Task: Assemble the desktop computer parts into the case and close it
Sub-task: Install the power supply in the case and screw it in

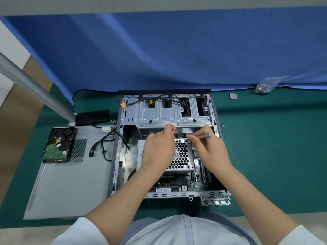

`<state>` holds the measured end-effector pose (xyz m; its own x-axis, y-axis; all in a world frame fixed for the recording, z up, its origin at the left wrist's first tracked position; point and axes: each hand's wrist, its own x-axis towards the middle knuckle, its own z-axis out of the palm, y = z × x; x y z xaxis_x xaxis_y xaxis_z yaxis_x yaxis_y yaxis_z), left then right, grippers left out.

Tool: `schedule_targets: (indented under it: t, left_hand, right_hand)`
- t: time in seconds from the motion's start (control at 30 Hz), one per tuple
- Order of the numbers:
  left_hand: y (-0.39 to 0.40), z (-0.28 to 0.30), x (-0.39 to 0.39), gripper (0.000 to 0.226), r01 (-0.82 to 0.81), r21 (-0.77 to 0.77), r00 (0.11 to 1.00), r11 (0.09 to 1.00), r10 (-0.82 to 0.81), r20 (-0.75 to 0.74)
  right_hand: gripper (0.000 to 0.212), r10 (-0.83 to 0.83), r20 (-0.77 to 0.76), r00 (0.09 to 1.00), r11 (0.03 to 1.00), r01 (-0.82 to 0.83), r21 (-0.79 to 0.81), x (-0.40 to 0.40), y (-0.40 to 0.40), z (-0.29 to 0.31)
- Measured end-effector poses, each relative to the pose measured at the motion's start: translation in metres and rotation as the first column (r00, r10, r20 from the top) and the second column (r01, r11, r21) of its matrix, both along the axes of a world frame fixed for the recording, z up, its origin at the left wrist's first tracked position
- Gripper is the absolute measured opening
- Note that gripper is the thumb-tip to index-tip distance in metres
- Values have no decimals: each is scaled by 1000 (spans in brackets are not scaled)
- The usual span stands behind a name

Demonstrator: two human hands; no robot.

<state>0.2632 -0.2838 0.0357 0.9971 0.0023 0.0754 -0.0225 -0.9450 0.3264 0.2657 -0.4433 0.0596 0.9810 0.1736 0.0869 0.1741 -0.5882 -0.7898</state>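
Grey screwdriver (203, 136) pinched in right hand (208, 151), tip at power supply (180, 154) corner inside case (168, 144). Left hand (159, 147) fingers curled, steadying beside. Likely step: fastening screw. Next: keep tip seated, turn.

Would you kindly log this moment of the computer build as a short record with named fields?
case: open computer case lying flat on the green mat
right hand: right hand grips a grey screwdriver, tip at the perforated metal box
left hand: left hand over that box, fingers curled at its far edge; what they hold is hidden
side panel: side panel left of the case
hard drive: hard drive resting on the panel
screws: bag of screws far right
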Motion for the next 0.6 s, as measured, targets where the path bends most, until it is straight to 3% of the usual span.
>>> schedule_targets:
  t: [0.2, 0.37, 0.5, 0.6]
  left_hand:
    - [0, 0, 0, 21, 4, -8, 1000, 1000, -4, 17]
    - [1, 3, -2, 22, 23, -68, 999, 997, -20, 41]
    - [2, 4, -3, 25, -5, -165, 1000, 986, 9, 22]
    - [4, 7, -3, 23, -43, -341, 999, 939, 49, 11]
  right_hand:
    - [31, -168, -42, 985, 969, 172, 174, -12, 10, -13]
    - [30, -165, -82, 983, 975, 175, 137, -4, 5, -7]
    - [17, -105, -82, 991, 988, 113, 104, 5, -4, 5]
    - [16, -69, -157, 985, 940, 117, 319, 9, -4, 13]
